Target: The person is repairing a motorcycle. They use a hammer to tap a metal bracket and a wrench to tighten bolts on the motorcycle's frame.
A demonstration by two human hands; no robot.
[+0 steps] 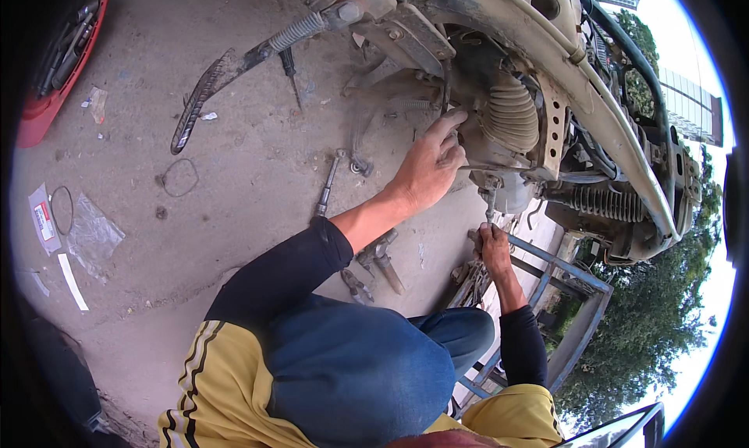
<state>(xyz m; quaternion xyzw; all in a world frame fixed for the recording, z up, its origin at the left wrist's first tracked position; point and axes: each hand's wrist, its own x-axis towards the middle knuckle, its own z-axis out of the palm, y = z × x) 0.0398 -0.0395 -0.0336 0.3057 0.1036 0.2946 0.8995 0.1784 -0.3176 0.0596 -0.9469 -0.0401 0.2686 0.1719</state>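
Note:
In front of me is a dusty, partly stripped scooter or motorcycle frame (519, 19) with a ribbed bellows (512, 119) under it. My left hand (431, 163) reaches to the machine beside the bellows. Its index finger stretches to the lower end of a thin upright rod (446, 87), and the other fingers are bent but apart; its thumb is hidden. Lower and to the right, my right hand (495, 249) is closed round the handle of a socket wrench. The wrench's metal shaft (490, 205) points up at the machine's underside.
Several tools lie on the dusty floor: a screwdriver (292, 77), a ratchet-like tool (329, 184) and pliers (356, 286). A red tray (58, 108) holds more tools. Plastic wrappers (94, 233) lie at left. A blue metal frame (581, 276) stands at right.

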